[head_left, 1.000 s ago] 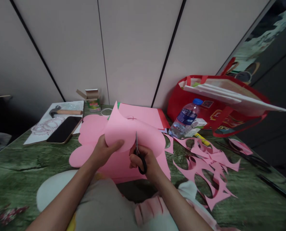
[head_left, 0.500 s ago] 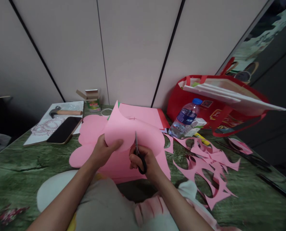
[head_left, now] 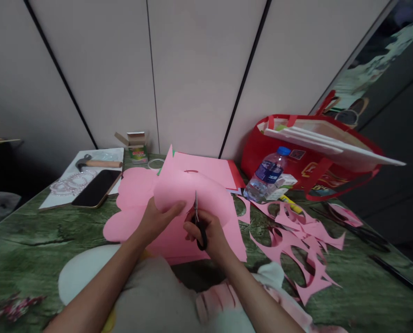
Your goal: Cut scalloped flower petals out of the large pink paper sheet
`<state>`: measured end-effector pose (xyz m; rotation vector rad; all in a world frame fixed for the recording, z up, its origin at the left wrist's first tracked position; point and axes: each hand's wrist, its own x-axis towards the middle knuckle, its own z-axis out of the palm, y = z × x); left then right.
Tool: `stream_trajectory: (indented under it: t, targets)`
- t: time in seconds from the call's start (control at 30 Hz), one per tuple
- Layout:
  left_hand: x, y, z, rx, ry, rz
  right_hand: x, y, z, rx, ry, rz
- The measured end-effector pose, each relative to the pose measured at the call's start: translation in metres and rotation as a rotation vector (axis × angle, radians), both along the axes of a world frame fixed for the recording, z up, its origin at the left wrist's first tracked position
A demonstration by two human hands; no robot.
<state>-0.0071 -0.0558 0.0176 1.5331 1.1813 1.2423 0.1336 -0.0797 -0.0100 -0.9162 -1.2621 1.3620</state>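
Observation:
My left hand (head_left: pixel 163 216) pinches the lower left of a curved sheet of pink paper (head_left: pixel 178 185), thumb on top and the other fingers hidden beneath. In my right hand (head_left: pixel 208 231) is a pair of scissors (head_left: pixel 197 208) with black handles, its blades pointing away from me and meeting the sheet's edge. Under the held sheet lie more pink sheets (head_left: pixel 185 249). Pink pieces with scalloped, rounded edges (head_left: pixel 133 185) rest to the left of them. Curved pink paper scraps (head_left: pixel 297 249) are heaped on the right.
A phone (head_left: pixel 97 187) and a hammer (head_left: pixel 100 163) lie at the left, near a small opened box (head_left: pixel 137 150). Toward the back right stand a water bottle (head_left: pixel 267 173) and a red bag (head_left: pixel 255 138) holding white boards. A plush toy (head_left: pixel 158 291) is below my forearms.
The held sheet's right part has dipped and curled under, and its upper tip leans less high. Both hands keep their grip. The whole view has shifted slightly.

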Motion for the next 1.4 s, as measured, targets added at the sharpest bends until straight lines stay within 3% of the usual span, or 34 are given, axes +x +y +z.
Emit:
stream_trajectory:
  t: [0.23,0.67,1.03,1.4]
  targets:
    - [-0.004,0.002,0.0,0.049,0.003,0.054,-0.003,0.009,0.01,-0.019,-0.018,0.043]
    - [-0.001,-0.001,0.002,-0.048,0.024,0.013,0.006,0.008,-0.002,-0.017,-0.01,0.054]
    - [0.001,0.001,0.002,0.023,0.124,0.051,0.006,0.007,-0.001,-0.068,0.037,0.043]
    - [-0.001,0.002,-0.001,0.042,0.1,0.026,0.004,0.007,0.002,-0.072,0.014,0.009]
